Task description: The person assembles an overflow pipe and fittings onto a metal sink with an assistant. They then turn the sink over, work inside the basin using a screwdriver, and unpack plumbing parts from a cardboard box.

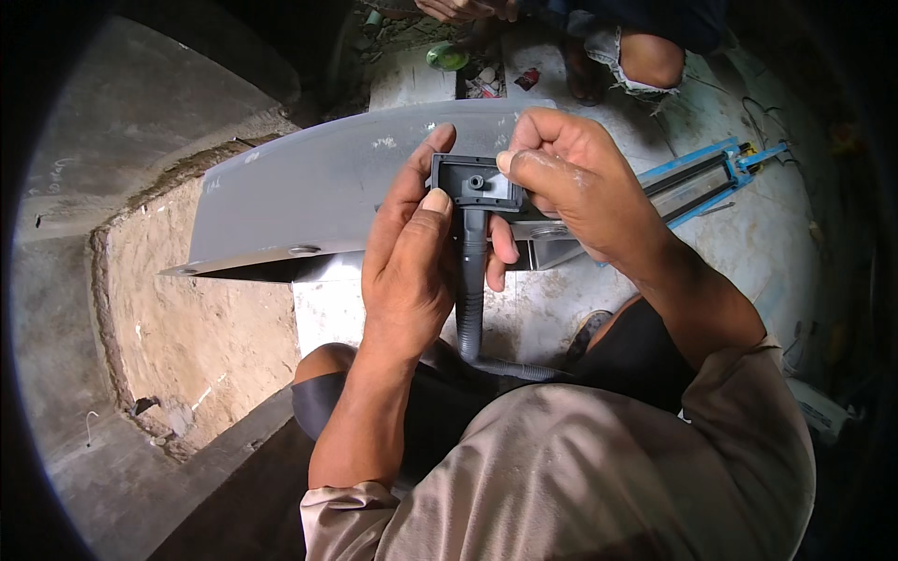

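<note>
My left hand (412, 238) is wrapped round a dark grey rectangular overflow fitting (458, 178), its thumb on the near left corner. The fitting's open side faces up, showing a raised rim and a small round post inside. A ribbed grey drain hose (470, 309) runs down from it, then bends right towards my lap. At the fitting's upper right corner, my right hand (575, 178) pinches the rim with thumb and curled fingers. Whether a separate small piece, such as a gasket, sits in that pinch is hidden. Behind both hands lies a large grey metal sink (309, 187).
Right of the sink, a blue-railed tile cutter (692, 182) lies on pale tiles (767, 243). At the far edge squats another person, with a hand (468, 9) and a bare knee (652, 61) showing. Small debris (485, 84) lies nearby. A bare earthen recess (206, 337) is at the left.
</note>
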### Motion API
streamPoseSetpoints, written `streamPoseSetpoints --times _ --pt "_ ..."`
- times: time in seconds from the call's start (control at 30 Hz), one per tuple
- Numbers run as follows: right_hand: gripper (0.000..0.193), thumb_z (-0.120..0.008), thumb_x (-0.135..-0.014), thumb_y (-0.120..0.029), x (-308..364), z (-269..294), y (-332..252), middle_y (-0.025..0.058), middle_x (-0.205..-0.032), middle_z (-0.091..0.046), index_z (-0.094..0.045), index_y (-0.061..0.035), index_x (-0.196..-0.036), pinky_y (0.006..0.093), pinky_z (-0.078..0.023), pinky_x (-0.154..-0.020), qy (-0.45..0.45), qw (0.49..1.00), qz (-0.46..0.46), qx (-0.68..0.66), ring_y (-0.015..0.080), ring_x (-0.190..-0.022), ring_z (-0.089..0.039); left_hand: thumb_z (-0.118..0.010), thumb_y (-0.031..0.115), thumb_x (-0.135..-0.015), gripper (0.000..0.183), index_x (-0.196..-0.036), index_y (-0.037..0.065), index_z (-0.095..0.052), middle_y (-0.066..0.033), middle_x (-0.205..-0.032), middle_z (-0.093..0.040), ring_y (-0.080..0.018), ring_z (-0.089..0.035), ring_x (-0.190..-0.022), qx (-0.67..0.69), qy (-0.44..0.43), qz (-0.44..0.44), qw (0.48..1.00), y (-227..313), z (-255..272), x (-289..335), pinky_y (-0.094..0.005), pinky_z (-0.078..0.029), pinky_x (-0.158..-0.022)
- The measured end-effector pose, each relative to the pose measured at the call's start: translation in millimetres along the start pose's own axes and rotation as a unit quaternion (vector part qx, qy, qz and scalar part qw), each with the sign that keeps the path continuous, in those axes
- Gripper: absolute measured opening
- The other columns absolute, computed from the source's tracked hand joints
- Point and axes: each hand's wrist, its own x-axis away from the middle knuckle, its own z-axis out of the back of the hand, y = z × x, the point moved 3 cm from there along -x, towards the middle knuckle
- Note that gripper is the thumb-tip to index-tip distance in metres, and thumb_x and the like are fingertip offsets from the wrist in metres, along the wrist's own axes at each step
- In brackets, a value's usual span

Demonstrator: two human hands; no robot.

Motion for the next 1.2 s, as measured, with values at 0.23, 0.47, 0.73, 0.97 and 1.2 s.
streamPoseSetpoints --times 0.23,0.47,0.73,0.97,1.2 --pt "0.019 -0.063 -0.095 -0.011 -0.1 6.2 5.7 -0.0024 -0.068 -0.052 -0.054 -0.0029 -0.08 0.0232 -0.033 -0.052 0.023 0.995 0.038 0.084 0.0036 -0.061 -0.047 -0.042 0.022 -0.107 0.048 -0.148 -0.004 -0.04 -0.0203 -0.082 -0.064 -0.0188 -0.059 -0.062 -0.068 0.026 -0.059 0.996 -4.8 -1.5 -0.6 -0.0267 -0.047 -0.055" --pt "0.018 -0.064 -0.097 -0.012 1.0 -2.8 -4.4 0.0075 -0.077 -0.066 -0.058 0.001 -0.088 0.0263 -0.047 -0.061 0.008 0.995 0.0 0.103 0.0085 -0.069 -0.059 -0.042 0.022 -0.109 0.042 -0.145 -0.001 -0.043 -0.0143 -0.081 -0.065 -0.015 -0.058 -0.061 -0.119 0.109 -0.09 0.983 -6.4 -0.5 1.2 -0.024 -0.046 -0.054" --pt "0.02 -0.066 -0.096 -0.013 4.7 10.6 4.4 0.0069 -0.078 -0.068 -0.059 0.0004 -0.083 0.0264 -0.045 -0.062 -0.058 0.995 0.002 0.083 0.0085 -0.065 -0.056 -0.034 0.017 -0.111 0.038 -0.146 0.007 -0.044 -0.0044 -0.091 -0.063 -0.0065 -0.057 -0.069 -0.154 0.109 -0.084 0.978 -8.1 -17.7 -2.1 -0.0197 -0.049 -0.059" --pt "0.015 -0.06 -0.099 -0.006 8.2 -3.9 0.3 0.0094 -0.08 -0.067 -0.055 0.003 -0.089 0.0261 -0.052 -0.071 -0.091 0.994 0.005 0.066 0.0113 -0.078 -0.066 -0.035 0.015 -0.11 0.04 -0.149 0.006 -0.039 -0.0052 -0.102 -0.062 -0.0061 -0.059 -0.074 -0.146 0.132 -0.121 0.973 -10.3 -6.3 7.5 -0.0176 -0.05 -0.065" --pt "0.02 -0.063 -0.096 -0.01 10.0 -7.8 -2.2 0.0108 -0.067 -0.067 -0.054 0.0043 -0.085 0.0268 -0.048 -0.058 -0.031 0.973 0.063 0.22 0.007 -0.064 -0.06 -0.036 0.013 -0.108 0.045 -0.152 0.006 -0.032 -0.0101 -0.125 -0.053 -0.0071 -0.059 -0.086 -0.175 0.115 -0.173 0.962 -4.5 -6.8 7.0 -0.018 -0.051 -0.07"
